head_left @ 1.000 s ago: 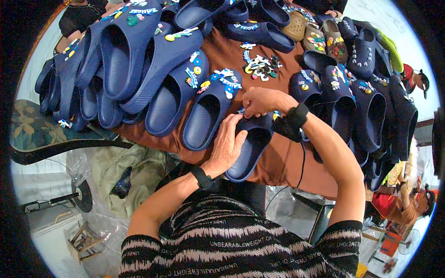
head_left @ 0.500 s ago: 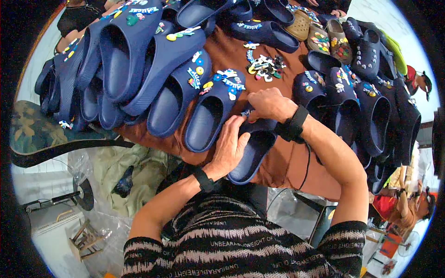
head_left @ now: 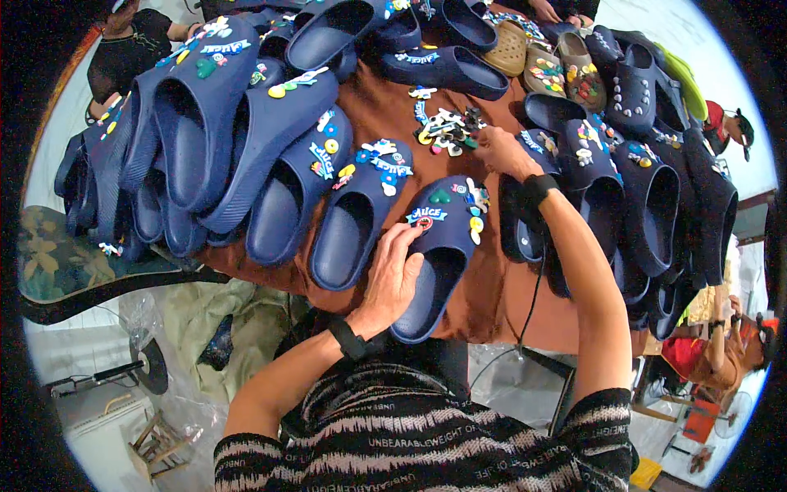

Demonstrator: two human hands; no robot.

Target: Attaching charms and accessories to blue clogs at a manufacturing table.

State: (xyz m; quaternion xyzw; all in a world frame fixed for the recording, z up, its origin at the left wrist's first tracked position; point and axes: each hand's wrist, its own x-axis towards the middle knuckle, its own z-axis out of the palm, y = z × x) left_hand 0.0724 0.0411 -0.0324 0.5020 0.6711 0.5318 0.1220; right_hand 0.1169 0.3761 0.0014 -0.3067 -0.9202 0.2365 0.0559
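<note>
A dark blue clog (head_left: pixel 449 266) lies in front of me, toe pointing away. Its upper carries a white-lettered blue ribbon charm, a green one, a round red one and several yellow and white ones. My left hand (head_left: pixel 390 283) rests on the clog's left side, fingers stretched out with their tips by the red charm and the thumb apart. Further off to the right, my right hand (head_left: pixel 504 153) is at the edge of a loose pile of charms (head_left: pixel 447 131). Its fingers are curled closed, and what they may hold is hidden.
Decorated blue clogs (head_left: pixel 193 123) are stacked at the left, with another charmed clog (head_left: pixel 352 234) beside my left hand. More clogs (head_left: pixel 654 209) stand at the right. A brown cloth (head_left: pixel 500 307) covers the table. A black cable (head_left: pixel 534 307) hangs over the front edge. Other people are around.
My right hand has left the clog and moved away to the charm pile, uncovering the clog's charms. My left hand stays on the clog. The whole view has shifted slightly.
</note>
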